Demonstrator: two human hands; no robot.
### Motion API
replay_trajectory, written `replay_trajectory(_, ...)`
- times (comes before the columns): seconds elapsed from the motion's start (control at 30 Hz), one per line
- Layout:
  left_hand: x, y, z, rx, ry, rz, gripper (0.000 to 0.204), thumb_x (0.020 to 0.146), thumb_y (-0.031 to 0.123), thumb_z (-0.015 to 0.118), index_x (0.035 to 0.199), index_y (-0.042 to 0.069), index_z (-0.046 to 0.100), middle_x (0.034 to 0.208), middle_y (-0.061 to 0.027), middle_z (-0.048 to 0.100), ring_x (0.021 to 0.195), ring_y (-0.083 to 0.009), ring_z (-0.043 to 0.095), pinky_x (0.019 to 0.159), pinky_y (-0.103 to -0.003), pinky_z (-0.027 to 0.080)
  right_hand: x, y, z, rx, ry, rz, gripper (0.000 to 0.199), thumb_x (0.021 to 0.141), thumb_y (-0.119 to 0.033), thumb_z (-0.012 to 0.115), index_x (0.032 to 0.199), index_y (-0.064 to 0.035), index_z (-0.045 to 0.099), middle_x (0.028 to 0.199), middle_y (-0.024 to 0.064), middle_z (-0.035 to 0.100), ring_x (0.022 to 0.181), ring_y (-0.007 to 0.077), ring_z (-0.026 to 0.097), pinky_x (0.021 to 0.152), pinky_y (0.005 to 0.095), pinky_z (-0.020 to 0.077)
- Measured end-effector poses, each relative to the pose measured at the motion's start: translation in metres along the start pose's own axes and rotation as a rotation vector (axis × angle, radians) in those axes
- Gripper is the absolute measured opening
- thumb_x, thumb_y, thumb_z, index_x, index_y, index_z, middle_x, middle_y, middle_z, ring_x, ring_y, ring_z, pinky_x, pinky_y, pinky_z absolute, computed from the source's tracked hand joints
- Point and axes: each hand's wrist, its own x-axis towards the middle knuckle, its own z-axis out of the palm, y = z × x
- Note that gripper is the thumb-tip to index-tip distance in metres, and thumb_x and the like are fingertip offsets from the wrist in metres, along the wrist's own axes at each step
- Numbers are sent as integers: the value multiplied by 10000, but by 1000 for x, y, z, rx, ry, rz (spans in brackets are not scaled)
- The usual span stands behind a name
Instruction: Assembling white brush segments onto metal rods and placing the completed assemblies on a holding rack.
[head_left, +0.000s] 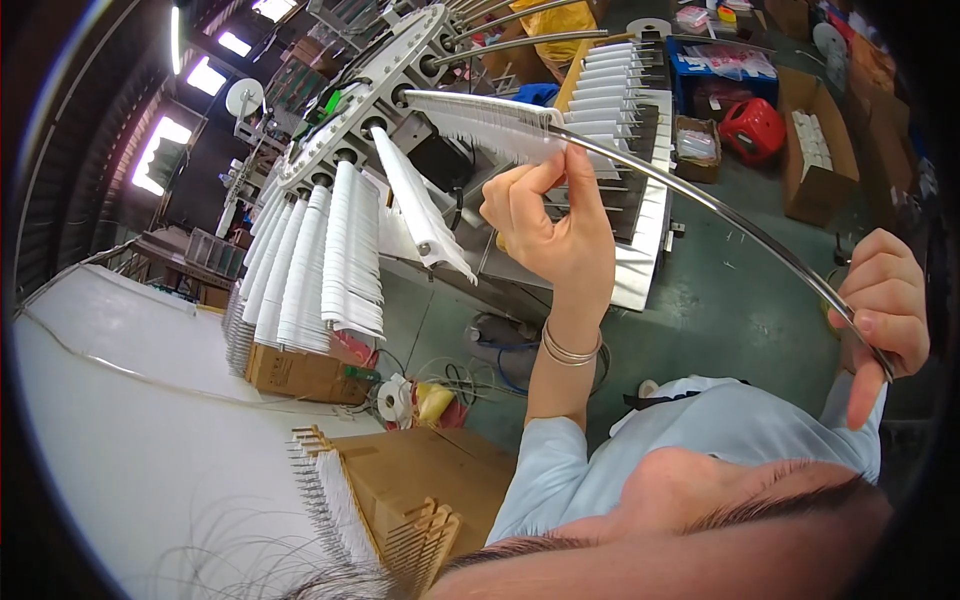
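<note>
A long, curved metal rod (700,195) runs from the round machine at upper left across to the right. White pieces with a thin, hair-like fringe (485,118) hang in a row along its far part. At the near end of that row, my left hand (560,220) is closed, thumb and forefinger pinching the last white pieces against the rod. Farther right, my right hand (885,305) wraps round the rod near its end. Its fingers are curled, with one pointing down. What exactly the white pieces are, I cannot tell.
The round grey machine (390,75) bears several rods full of white pieces (352,245). Behind my left hand stands a rack of white rolls (605,90). A red container (752,130) and an open carton (820,170) stand at right. Cardboard boxes (430,470) and pegged racks lie below.
</note>
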Motion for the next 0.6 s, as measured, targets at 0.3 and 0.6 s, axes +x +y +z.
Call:
replay_trajectory(0.3, -35, 39, 2, -448, -337, 228, 273, 707, 171, 755, 853, 44, 563, 800, -53, 535, 742, -196, 497, 676, -318, 366, -60, -4, 26, 84, 571, 289, 431, 832, -451, 554, 924, -36, 481, 692, 38, 495, 583, 145, 485, 516, 278, 332)
replay_trajectory(0.6, -76, 71, 59, -1018, -804, -395, 398, 877, 245, 584, 1178, 3, 493, 880, -65, 605, 758, -175, 560, 700, -254, 454, -71, 42, 89, 866, 934, 971, 428, 844, -148, 581, 1215, -1, 427, 776, 36, 508, 703, 103, 510, 654, 195, 411)
